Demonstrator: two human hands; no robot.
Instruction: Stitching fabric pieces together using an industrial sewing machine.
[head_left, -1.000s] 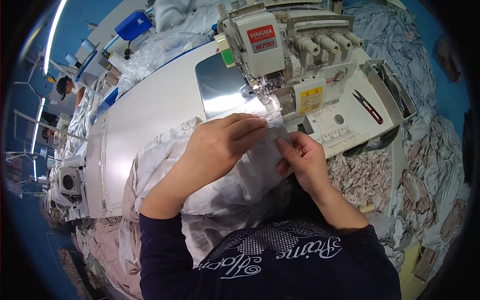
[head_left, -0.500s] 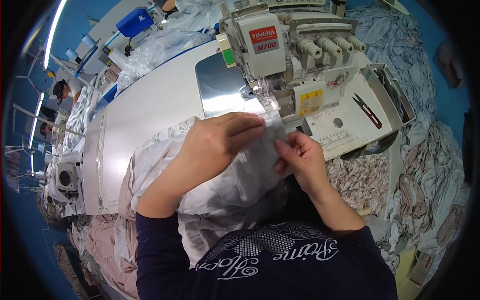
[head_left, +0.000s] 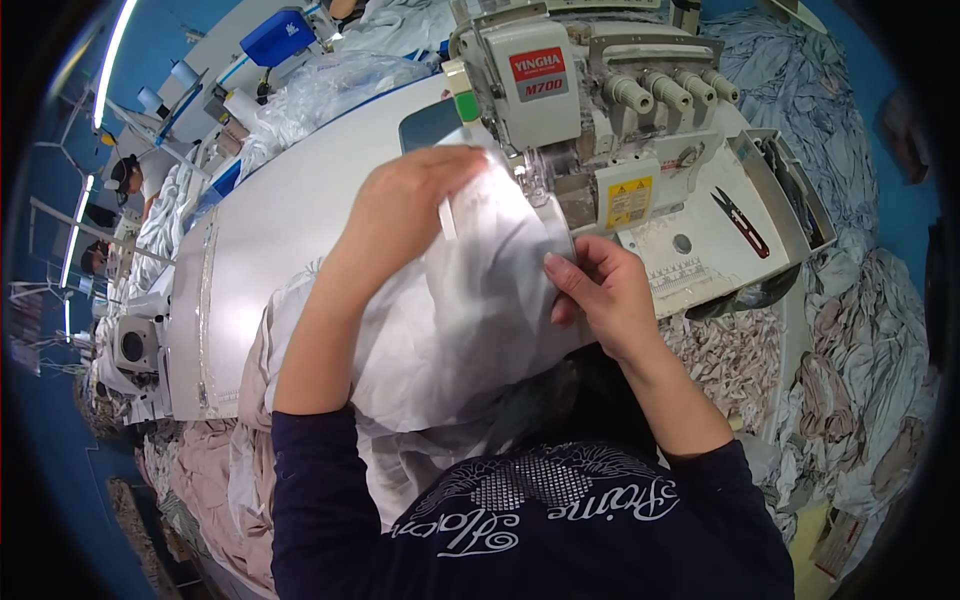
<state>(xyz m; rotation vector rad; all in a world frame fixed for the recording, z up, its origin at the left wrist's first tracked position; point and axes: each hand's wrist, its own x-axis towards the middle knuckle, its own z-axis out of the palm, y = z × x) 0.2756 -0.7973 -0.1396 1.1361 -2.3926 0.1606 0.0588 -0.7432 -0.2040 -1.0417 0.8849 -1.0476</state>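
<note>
White fabric (head_left: 480,300) spreads from the needle area of the overlock sewing machine (head_left: 545,120) down over the table's front edge toward my lap. My left hand (head_left: 415,190) is closed on the cloth's upper part, just left of the presser foot (head_left: 533,180); its fingertips are partly lost in glare. My right hand (head_left: 607,295) pinches the cloth's right edge between thumb and fingers, a little below the machine's front. Light from the machine falls brightly on the fabric by the needle.
Red-handled thread snips (head_left: 742,222) lie on the machine bed's right side, beside a grey open box (head_left: 790,190). Piled grey cloth (head_left: 790,90) fills the right, with fabric scraps (head_left: 725,360) below. Clear plastic bags (head_left: 325,90) lie beyond the table (head_left: 270,230). Two people sit far left.
My left hand has moved left and away from me, carrying the cloth's upper part off toward the needle's left side. The fabric now lies more spread out; my right hand has shifted slightly upward.
</note>
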